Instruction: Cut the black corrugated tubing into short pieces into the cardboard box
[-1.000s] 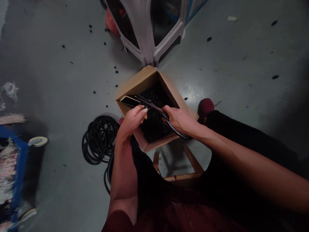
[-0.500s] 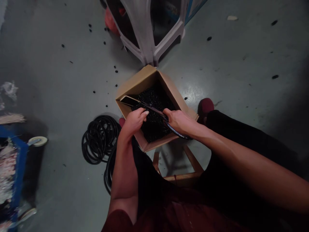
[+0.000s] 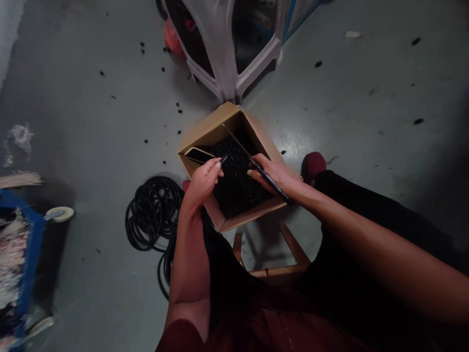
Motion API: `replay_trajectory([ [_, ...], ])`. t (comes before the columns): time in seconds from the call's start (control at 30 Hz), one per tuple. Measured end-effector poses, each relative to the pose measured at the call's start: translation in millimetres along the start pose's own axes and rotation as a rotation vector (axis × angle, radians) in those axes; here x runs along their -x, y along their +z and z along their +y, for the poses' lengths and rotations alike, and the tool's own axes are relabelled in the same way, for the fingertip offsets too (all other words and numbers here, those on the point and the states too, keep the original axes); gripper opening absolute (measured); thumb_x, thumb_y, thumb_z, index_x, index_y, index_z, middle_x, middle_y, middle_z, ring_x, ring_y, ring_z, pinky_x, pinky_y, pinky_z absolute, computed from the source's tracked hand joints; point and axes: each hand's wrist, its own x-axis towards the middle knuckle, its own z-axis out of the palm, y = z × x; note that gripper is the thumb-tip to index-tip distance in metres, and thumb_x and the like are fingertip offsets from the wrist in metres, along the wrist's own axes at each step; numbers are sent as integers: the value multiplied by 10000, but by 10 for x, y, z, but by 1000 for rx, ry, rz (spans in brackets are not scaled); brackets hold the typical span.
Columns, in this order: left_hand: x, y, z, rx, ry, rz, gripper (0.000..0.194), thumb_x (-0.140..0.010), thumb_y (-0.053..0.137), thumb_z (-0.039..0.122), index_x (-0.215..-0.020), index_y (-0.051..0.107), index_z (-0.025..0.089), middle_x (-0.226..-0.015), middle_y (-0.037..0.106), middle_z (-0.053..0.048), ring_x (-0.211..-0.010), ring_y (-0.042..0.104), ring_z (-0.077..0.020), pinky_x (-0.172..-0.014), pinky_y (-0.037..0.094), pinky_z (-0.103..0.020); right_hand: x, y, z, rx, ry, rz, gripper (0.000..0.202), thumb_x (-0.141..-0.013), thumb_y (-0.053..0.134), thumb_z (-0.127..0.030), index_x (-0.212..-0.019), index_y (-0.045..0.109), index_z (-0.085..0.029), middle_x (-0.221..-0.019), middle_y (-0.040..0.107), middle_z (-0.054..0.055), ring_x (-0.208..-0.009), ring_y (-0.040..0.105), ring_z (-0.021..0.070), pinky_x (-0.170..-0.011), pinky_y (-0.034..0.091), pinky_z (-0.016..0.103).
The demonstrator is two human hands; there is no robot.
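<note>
An open cardboard box (image 3: 264,136) stands between my legs, with many small black pieces (image 3: 238,181) inside. Over its left side, my left hand (image 3: 207,178) pinches a short dark ribbed piece (image 3: 223,159) between thumb and fingertips. My right hand (image 3: 269,171), over the right side, is closed around a long, thin dark tool (image 3: 271,182). The tool's narrow tip points up and left over the box, and its other end lies along my wrist. What kind of tool it is cannot be made out. The two hands are apart.
Coiled black tubing (image 3: 154,212) lies on the floor left of the box. A pale plastic stool (image 3: 225,58) stands behind the box. At the far left is a blue wheeled cart (image 3: 34,234). A wooden stool (image 3: 282,274) shows below. Small black bits are scattered on the floor.
The tool has swung so its tip points further up, away from my left hand. My right hand has turned and its fingers have shifted. The ribbed piece now shows at my left fingertips.
</note>
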Motion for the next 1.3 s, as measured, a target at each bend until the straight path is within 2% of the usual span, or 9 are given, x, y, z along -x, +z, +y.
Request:
replay_trajectory([
  [0.07, 10, -6, 6, 137, -27, 9, 340, -876, 490, 338, -1141, 619, 169, -782, 604, -6, -583, 453, -92, -554, 360, -218, 11, -19, -26, -108, -14, 13, 377, -902, 416, -446, -1171, 498, -194, -978, 667, 102, -822, 619, 242, -662, 394, 316],
  [0.13, 16, -12, 9, 230, -32, -3, 361, -863, 520, 329, -1173, 614, 169, -816, 610, -11, -599, 461, -82, -554, 366, -209, 44, -45, -72, -192, -19, 1, 404, -906, 413, -485, -1175, 515, -201, -1013, 666, 97, -840, 623, 238, -682, 410, 322],
  [0.3, 11, -14, 30, 379, -23, 28, 308, -836, 582, 303, -1111, 640, 176, -785, 608, 2, -583, 472, -65, -554, 380, -207, 141, -126, -200, -109, -19, -27, 412, -924, 381, -493, -1176, 541, -209, -982, 673, 98, -854, 624, 257, -696, 403, 338],
  [0.43, 0, 2, 58, 457, -46, 63, 222, -833, 600, 312, -1006, 630, 176, -723, 602, 12, -520, 448, -60, -509, 362, -206, 140, -105, -203, -61, -56, -37, 415, -928, 368, -479, -1175, 527, -186, -984, 669, 118, -867, 627, 265, -695, 395, 333],
  [0.63, -24, 28, 42, 429, -53, 93, 185, -839, 589, 332, -898, 620, 159, -688, 597, 12, -498, 437, -53, -479, 343, -189, 96, -1, -134, -27, -67, -82, 450, -912, 359, -524, -1175, 486, -182, -889, 654, 100, -783, 618, 262, -649, 376, 322],
  [0.83, -47, 46, 24, 346, -27, 85, 194, -839, 572, 310, -950, 627, 161, -696, 595, 16, -519, 447, -55, -493, 348, -183, 95, 43, -108, -17, -115, -70, 482, -894, 372, -537, -1179, 474, -163, -968, 633, 127, -840, 604, 262, -704, 393, 340],
  [1.03, -26, 56, 63, 280, -28, 63, 229, -845, 550, 305, -1002, 614, 151, -722, 601, 5, -541, 448, -63, -515, 353, -192, 95, 65, -96, 4, -95, -88, 486, -887, 402, -548, -1194, 469, -177, -1053, 630, 150, -929, 602, 290, -743, 411, 365],
  [1.3, -21, 71, 60, 231, -14, 22, 210, -840, 556, 325, -939, 621, 152, -733, 604, -4, -555, 443, -71, -530, 354, -204, 104, 60, -113, 69, -100, -66, 462, -894, 437, -528, -1201, 480, -186, -1097, 629, 150, -962, 591, 288, -772, 411, 368],
])
